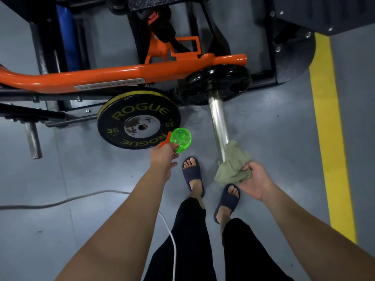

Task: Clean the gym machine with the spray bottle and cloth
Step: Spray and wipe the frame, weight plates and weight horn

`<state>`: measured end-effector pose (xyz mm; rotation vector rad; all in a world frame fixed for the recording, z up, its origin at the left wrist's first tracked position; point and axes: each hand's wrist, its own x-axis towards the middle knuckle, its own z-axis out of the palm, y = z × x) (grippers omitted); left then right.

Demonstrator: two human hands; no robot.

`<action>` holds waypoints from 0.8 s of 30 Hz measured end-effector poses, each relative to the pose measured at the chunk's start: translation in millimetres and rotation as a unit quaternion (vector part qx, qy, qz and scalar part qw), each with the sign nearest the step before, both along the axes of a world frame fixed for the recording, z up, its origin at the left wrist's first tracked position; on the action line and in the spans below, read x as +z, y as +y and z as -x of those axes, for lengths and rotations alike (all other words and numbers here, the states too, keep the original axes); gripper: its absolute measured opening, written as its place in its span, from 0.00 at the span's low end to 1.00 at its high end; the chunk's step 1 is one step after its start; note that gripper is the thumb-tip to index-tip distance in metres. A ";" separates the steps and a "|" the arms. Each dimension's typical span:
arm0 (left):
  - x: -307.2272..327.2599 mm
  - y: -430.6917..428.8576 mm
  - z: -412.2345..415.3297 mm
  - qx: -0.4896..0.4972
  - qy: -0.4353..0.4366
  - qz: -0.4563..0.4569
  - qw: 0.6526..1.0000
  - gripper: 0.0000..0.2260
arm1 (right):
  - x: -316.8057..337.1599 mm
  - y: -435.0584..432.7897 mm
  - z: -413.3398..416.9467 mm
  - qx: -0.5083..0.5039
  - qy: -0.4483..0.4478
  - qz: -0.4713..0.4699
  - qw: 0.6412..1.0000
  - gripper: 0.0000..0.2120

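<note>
Gripping the green spray bottle [181, 138] in our left hand [163, 159], with the fingers curled round its neck by the orange trigger, we hold it just in front of the black Rogue plate [139, 110]. Our right hand [253, 179] clutches the olive cloth [233, 165], bunched against the near end of the chrome bar [218, 118] that juts from the gym machine [121, 75] through a smaller black plate [215, 82]. A yellow floor stripe [328, 128] runs on our right; a white cable [60, 201] lies on the grey floor to our left
</note>
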<state>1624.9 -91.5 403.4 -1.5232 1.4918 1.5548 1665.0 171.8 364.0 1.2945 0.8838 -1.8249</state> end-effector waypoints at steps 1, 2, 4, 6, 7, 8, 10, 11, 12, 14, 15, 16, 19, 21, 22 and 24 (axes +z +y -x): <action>0.2 3.4 -3.0 -0.001 0.000 -0.001 1.000 0.10 | -1.3 2.5 -9.0 -0.011 -0.010 -0.003 1.000 0.39; 0.2 9.1 -7.9 -0.001 -0.001 -0.001 1.000 0.09 | 2.1 3.6 -15.1 -0.027 -0.010 -0.003 1.000 0.38; -1.5 16.2 -16.1 -0.005 -0.004 0.000 1.000 0.12 | 1.1 5.2 -20.9 -0.040 -0.015 -0.046 0.998 0.20; -2.7 23.3 -25.0 -0.010 -0.010 0.001 1.000 0.14 | -1.9 6.1 -25.0 -0.023 -0.026 -0.089 0.995 0.23; -3.4 25.5 -29.0 -0.013 -0.013 0.002 1.000 0.14 | -4.5 5.2 -23.7 -0.013 -0.018 -0.106 0.994 0.25; -4.7 27.3 -33.2 -0.016 -0.016 0.005 1.000 0.14 | -2.9 1.9 -19.2 -0.008 0.003 -0.116 0.993 0.24; -6.6 29.0 -39.5 -0.021 -0.024 0.012 0.999 0.13 | -7.0 -4.9 -5.7 0.003 0.050 -0.134 0.990 0.19; -7.6 28.3 -42.0 -0.017 -0.028 0.017 0.999 0.13 | -12.3 -8.7 1.5 0.010 0.056 -0.143 0.988 0.15; -8.3 27.1 -44.1 -0.012 -0.032 0.019 0.999 0.12 | -17.3 -12.0 6.6 0.018 0.052 -0.144 0.988 0.14; -11.2 22.4 -47.9 -0.009 -0.037 0.025 0.999 0.12 | -26.8 -12.1 8.4 0.063 0.035 -0.140 0.988 0.15; -12.4 20.3 -49.4 -0.009 -0.037 0.031 0.999 0.12 | -26.5 -10.2 6.8 0.093 0.025 -0.126 0.987 0.16; -13.0 18.6 -51.0 -0.010 -0.037 0.038 0.999 0.12 | -26.9 -8.7 2.0 0.131 0.013 -0.111 0.985 0.15; -16.7 13.6 -53.1 -0.020 -0.037 0.063 0.997 0.08 | -25.2 -7.5 -12.1 0.186 -0.019 -0.055 0.981 0.13; -17.3 13.8 -53.3 -0.023 -0.040 0.073 0.996 0.08 | -23.9 -9.2 -21.9 0.187 -0.033 -0.038 0.981 0.11; -18.6 14.2 -53.5 -0.022 -0.043 0.076 0.996 0.09 | -23.3 -12.0 -24.8 0.194 -0.027 -0.027 0.980 0.11; -21.9 14.1 -55.5 -0.030 -0.048 0.084 0.995 0.10 | -21.4 -27.7 -28.6 0.200 -0.016 -0.008 0.980 0.08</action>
